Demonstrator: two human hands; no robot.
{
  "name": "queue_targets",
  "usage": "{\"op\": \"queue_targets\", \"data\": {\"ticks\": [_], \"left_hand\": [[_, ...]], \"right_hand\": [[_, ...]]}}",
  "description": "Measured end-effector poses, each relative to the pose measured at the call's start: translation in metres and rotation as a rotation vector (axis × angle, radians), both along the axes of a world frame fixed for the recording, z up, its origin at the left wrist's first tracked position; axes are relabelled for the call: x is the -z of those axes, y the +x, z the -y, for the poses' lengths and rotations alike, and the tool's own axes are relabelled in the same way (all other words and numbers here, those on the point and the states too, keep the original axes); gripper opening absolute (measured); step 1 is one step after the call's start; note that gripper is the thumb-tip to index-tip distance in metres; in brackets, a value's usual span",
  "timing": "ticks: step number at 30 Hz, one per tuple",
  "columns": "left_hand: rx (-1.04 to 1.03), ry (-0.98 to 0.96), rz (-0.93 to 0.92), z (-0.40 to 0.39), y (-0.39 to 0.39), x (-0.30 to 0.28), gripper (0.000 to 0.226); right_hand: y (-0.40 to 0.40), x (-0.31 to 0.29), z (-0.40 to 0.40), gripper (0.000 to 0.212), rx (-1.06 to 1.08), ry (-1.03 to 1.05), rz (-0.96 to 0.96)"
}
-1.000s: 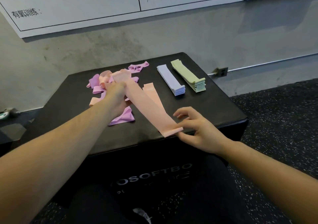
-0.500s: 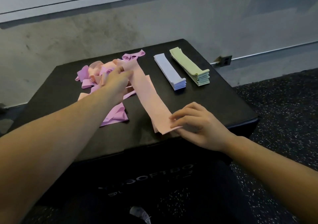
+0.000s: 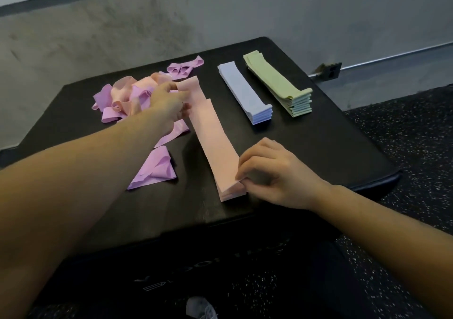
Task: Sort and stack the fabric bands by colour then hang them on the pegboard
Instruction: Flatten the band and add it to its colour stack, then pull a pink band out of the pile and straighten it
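Two stacks stand finished; you're laying a pink band [image 3: 210,132] onto the pink stack mid-worktop [image 3: 318,152]. Your left hand [image 3: 169,103] grasps its far end, your right hand [image 3: 272,171] pinches the near end. Next, align edges, then release.

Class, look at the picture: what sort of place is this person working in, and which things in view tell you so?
Probably a gym or fitness studio. The bands lie on a black padded box like a soft plyo box, the floor is speckled black rubber, and the sorted stacks look like stretch exercise bands.
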State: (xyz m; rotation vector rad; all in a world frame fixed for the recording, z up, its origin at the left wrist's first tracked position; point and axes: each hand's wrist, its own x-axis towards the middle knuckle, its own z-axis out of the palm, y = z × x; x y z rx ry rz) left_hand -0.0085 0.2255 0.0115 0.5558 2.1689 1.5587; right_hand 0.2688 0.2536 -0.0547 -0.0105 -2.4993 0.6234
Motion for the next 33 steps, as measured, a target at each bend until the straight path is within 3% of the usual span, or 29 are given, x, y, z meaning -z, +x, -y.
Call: {"op": "queue_targets", "data": {"ticks": [11, 19, 26, 33], "left_hand": [[0.069, -0.089, -0.085, -0.033, -0.013, 0.036, 0.025], [0.049, -0.254, -0.176, -0.042, -0.029, 0.056, 0.022], [0.05, -0.279, -0.212, -0.037, -0.024, 0.048, 0.043], [0.186, -0.206, -0.426, 0.005, 0.001, 0.029, 0.024]], "right_hand": [[-0.015, 0.02, -0.013, 0.013, -0.084, 0.102, 0.232], [-0.017, 0.022, -0.014, 0.015, -0.1, 0.113, 0.241], [-0.015, 0.02, -0.011, 0.022, -0.057, 0.096, 0.212], [-0.014, 0.017, -0.01, 0.024, 0.016, -0.056, 0.208]]}}
